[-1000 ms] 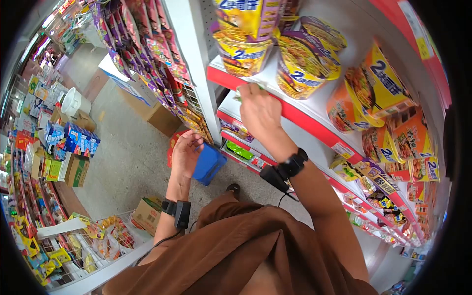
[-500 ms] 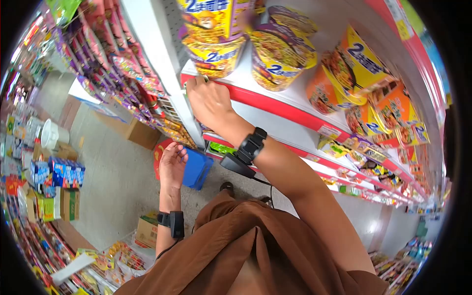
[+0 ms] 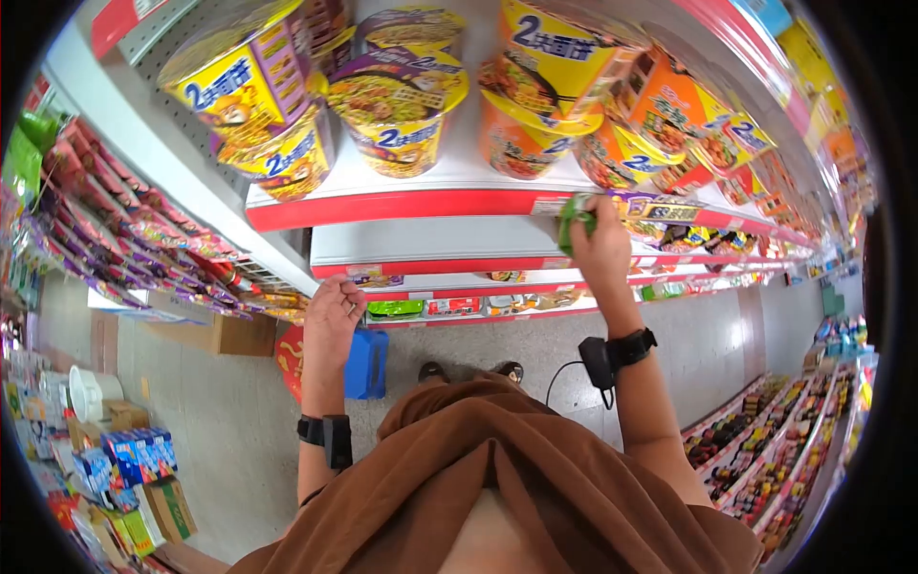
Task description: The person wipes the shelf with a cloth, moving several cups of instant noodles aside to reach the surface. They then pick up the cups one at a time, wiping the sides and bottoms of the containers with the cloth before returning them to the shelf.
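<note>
At the red front edge of the upper shelf, my right hand is closed on a crumpled green cloth. The cloth touches the edge beside a price label, and its far part is hidden by my fingers. My left hand is lower and to the left, by the left end of a lower shelf's edge, palm up with loosely curled fingers and nothing in it. Instant noodle tubs stand above on the shelf, some stacked in pairs, with yellow, purple and orange print.
Hanging snack packets line the rack to the left. A blue bin stands on the floor below my left hand, near a cardboard box. More stocked shelves run along the lower right.
My right hand has travelled rightward along the shelf edge from the left corner post, and the green cloth now shows more. The view has shifted; my left hand stays low with loosely curled fingers.
</note>
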`<state>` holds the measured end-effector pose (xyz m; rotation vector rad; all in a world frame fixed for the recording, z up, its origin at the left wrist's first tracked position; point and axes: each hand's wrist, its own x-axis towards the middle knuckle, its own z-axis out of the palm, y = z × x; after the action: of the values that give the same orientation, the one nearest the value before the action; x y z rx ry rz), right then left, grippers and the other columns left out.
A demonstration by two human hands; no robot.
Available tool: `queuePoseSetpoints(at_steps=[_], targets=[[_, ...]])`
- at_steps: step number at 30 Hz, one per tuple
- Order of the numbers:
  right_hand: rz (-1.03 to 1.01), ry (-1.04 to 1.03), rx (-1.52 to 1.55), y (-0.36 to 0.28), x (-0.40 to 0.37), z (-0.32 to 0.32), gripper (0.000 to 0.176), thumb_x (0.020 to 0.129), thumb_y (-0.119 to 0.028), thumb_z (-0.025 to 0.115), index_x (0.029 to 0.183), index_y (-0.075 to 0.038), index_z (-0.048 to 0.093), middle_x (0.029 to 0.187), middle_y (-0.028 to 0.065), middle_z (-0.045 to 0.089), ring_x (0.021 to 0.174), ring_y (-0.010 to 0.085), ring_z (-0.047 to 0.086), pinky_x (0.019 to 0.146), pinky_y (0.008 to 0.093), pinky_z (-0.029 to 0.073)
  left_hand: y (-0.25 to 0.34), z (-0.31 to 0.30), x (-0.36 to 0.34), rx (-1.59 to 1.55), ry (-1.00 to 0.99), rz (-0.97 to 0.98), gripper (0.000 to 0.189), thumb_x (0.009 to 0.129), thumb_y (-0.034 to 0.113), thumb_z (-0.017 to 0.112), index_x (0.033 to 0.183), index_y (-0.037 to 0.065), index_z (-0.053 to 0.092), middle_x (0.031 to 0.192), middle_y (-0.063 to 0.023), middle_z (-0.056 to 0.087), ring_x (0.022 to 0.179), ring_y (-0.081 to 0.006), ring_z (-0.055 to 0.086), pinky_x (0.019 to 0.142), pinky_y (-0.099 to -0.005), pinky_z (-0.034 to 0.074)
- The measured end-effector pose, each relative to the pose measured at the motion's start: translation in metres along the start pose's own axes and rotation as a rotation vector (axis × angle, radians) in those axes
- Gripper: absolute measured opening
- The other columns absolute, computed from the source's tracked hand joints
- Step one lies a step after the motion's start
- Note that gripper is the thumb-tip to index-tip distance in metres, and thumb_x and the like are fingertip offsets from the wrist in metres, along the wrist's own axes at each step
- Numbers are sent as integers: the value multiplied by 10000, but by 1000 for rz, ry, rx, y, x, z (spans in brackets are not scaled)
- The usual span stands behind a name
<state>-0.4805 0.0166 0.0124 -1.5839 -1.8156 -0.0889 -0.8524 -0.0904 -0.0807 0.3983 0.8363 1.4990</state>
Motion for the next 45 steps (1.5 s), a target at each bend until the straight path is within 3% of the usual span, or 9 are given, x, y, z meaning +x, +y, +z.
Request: queuePoseSetpoints(at_steps=[2, 4, 9, 11, 13, 14, 22, 35, 45], targets=[[131, -12, -51, 33, 0, -15, 237, 788, -146, 636, 973, -60, 516, 814, 204, 622, 740, 412, 618, 625, 483, 468, 18, 49, -7, 39, -51, -31, 209, 926, 276, 545, 997, 80, 556, 914, -41, 569, 901, -184, 552, 833, -326, 450], [131, 86, -111, 63, -1, -20, 232, 788, -138, 629, 969, -47, 515, 809, 204, 626, 734, 414, 618, 637, 486, 471, 34, 85, -9, 121, -605, 16, 200, 910, 211, 540, 940, 25, 606, 867, -67, 594, 854, -172, 566, 770, -310, 449], [196, 105, -137, 90, -1, -15, 260, 766, -148, 629, 964, -20, 518, 791, 224, 634, 732, 426, 624, 662, 491, 482, 104, 213, -73, 186, -1115, -130, 353, 943, 295, 540, 687, 61, 604, 744, -76, 586, 750, -215, 578, 689, -343, 460], [232, 85, -163, 77, 2, -18, 265, 765, -157, 630, 962, -19, 518, 796, 225, 638, 737, 427, 626, 666, 494, 485, 95, 257, -91, -186, -1379, -145, 339, 932, 286, 572, 803, -17, 656, 820, -101, 608, 741, -225, 583, 673, -323, 479], [208, 105, -144, 65, 1, -17, 268, 764, -171, 630, 953, -16, 519, 813, 221, 648, 747, 424, 635, 667, 491, 495, 97, 282, -101, -127, -1521, -8, 166, 850, -76, 531, 995, -60, 609, 871, -123, 613, 794, -214, 617, 712, -287, 458], [194, 81, -109, 56, 0, -15, 250, 766, -163, 630, 947, -28, 523, 793, 208, 644, 727, 412, 636, 639, 487, 496, 90, 297, -106, -159, -1580, -5, 159, 851, -68, 535, 991, -55, 608, 868, -121, 612, 791, -214, 616, 711, -288, 458], [-11, -53, 27, 19, 2, -18, 246, 763, -140, 632, 959, -77, 497, 815, 157, 604, 748, 371, 640, 635, 496, 505, 6, 390, -133, -306, -1739, -213, 108, 853, -6, 564, 956, -19, 593, 846, -106, 603, 771, -210, 606, 704, -294, 461], [314, 271, -45, 280, 52, -119, 327, 796, -265, 632, 967, 2, 554, 821, 246, 656, 758, 409, 653, 668, 480, 507, -83, 472, -163, -317, -1690, -196, 81, 858, 94, 613, 900, 41, 568, 809, -82, 587, 739, -204, 590, 692, -304, 466], [39, -13, 124, 188, 24, -83, 263, 803, -200, 624, 980, -52, 498, 895, 198, 608, 777, 421, 620, 669, 515, 491, -137, 532, -168, -291, -1667, -266, 131, 861, 171, 650, 857, 87, 549, 781, -63, 575, 715, -199, 578, 683, -312, 469]])
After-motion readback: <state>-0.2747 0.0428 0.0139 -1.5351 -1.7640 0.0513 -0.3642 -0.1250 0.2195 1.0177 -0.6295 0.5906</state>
